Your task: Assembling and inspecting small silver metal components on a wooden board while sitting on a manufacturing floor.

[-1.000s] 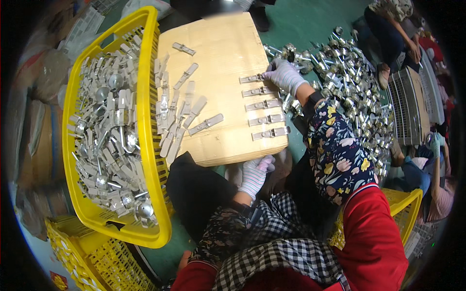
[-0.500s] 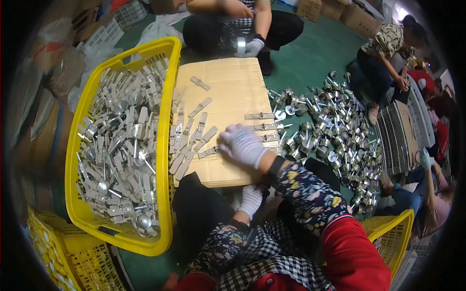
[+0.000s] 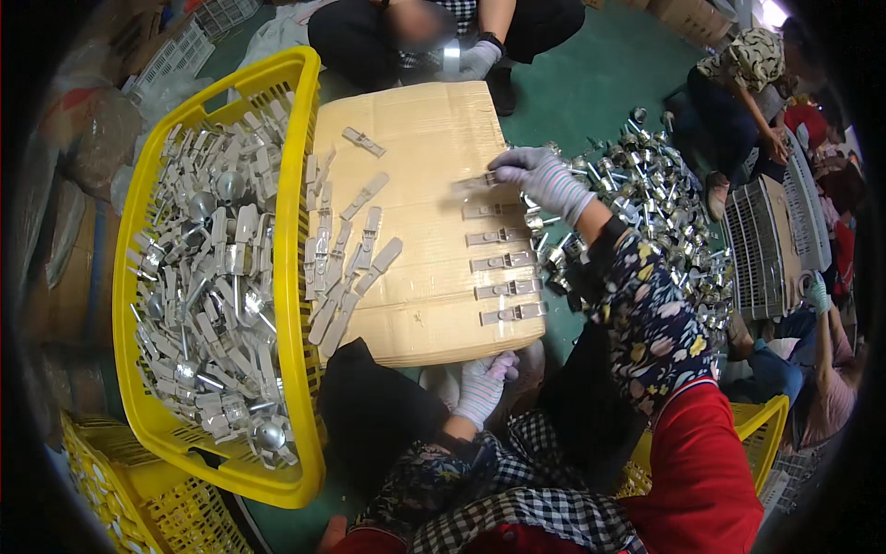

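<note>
While the left hand (image 3: pixel 483 388) sits below the cardboard (image 3: pixel 425 286), grip unclear, the right hand (image 3: pixel 546 180) has swung to its right side, pinching a sixth grey clip (image 3: pixel 472 186).

Right hand (image 3: pixel 546 182), gloved: extends forward and rightward of the other, pinching; left hand (image 3: pixel 482 391), gloved: sits behind it, partly curled.

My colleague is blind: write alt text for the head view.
A striped-gloved right hand holds a slim grey clip beyond five similar clips lined up on a tan cardboard surface, with a filled yellow plastic basket left and shiny metal parts scattered right.
</note>
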The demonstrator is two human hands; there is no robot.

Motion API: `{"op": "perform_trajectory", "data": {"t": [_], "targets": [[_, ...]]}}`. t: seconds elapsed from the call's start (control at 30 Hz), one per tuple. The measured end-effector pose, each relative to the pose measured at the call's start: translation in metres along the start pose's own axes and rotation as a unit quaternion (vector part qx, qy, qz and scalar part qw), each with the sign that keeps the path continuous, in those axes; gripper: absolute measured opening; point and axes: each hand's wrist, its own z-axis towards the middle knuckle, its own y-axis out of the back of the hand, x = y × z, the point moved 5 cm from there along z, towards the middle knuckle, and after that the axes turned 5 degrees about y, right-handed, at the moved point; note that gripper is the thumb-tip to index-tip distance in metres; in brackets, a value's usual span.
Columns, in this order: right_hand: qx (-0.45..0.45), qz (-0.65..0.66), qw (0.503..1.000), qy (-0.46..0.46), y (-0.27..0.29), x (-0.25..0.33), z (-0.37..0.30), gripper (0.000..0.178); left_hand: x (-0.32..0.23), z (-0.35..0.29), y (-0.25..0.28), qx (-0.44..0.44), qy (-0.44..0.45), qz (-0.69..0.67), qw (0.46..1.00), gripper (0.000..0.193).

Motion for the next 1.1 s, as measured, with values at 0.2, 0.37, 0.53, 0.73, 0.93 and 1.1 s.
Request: {"op": "perform_trajectory", "data": {"t": [0.2, 0.37, 0.53, 0.73, 0.93, 1.1], "targets": [[-0.040, 0.077, 0.980, -0.178, -0.006, -0.054, 0.003, 0.024, -0.003, -0.005, 0.003, -0.013, 0.016, 0.000, 1.000, 0.011], [-0.058, 0.120, 0.976, -0.170, -0.018, -0.071, 0.004, 0.024, 0.006, -0.001, 0.008, 0.009, -0.023, 0.017, 1.000, 0.016], [-0.059, 0.129, 0.970, -0.199, -0.018, -0.071, 0.003, 0.021, 0.003, -0.002, 0.007, -0.001, -0.008, 0.045, 0.999, 0.017], [-0.062, 0.127, 0.969, -0.202, -0.017, -0.064, 0.003, 0.018, 0.003, -0.002, 0.007, 0.001, -0.006, 0.040, 0.999, 0.018], [-0.055, 0.076, 0.978, -0.188, -0.019, -0.071, 0.007, 0.019, 0.006, -0.001, 0.007, 0.005, -0.012, 0.018, 1.000, 0.017], [-0.028, -0.027, 0.982, -0.182, -0.011, -0.052, 0.008, 0.032, 0.008, 0.001, 0.007, 0.012, -0.018, 0.013, 1.000, 0.016]]}}
